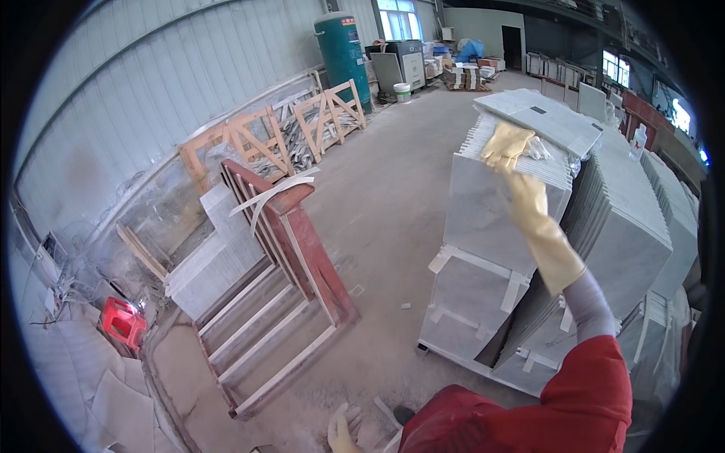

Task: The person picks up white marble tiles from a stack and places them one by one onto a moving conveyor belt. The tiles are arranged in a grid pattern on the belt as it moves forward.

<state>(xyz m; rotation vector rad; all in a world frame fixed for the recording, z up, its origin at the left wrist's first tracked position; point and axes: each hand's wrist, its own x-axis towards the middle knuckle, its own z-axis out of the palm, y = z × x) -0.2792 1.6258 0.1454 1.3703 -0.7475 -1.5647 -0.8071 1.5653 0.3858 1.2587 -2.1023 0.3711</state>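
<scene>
My right hand [526, 198], in a long yellow rubber glove, reaches to the top of a stack of pale stone slabs [495, 211]. At its fingertips lies a second yellow rubber glove [510, 142]. They meet or overlap, and blur hides whether my fingers grip it. Beside that glove is a crumpled whitish piece [538, 148], perhaps cloth or plastic. A flat pale slab [540, 113] with small dark patches rests on the stack just behind. Low at the bottom edge, my left hand [343, 429] looks pale, its fingers stretched and apart, holding nothing.
A red metal rack [317, 264] with pale crossbars stands on the left, slabs [215, 264] leaning in it. More slab rows [619, 204] stand at right. Wooden frames [328, 121] line the wall near a green tank [343, 57]. A red stool [123, 322] is far left.
</scene>
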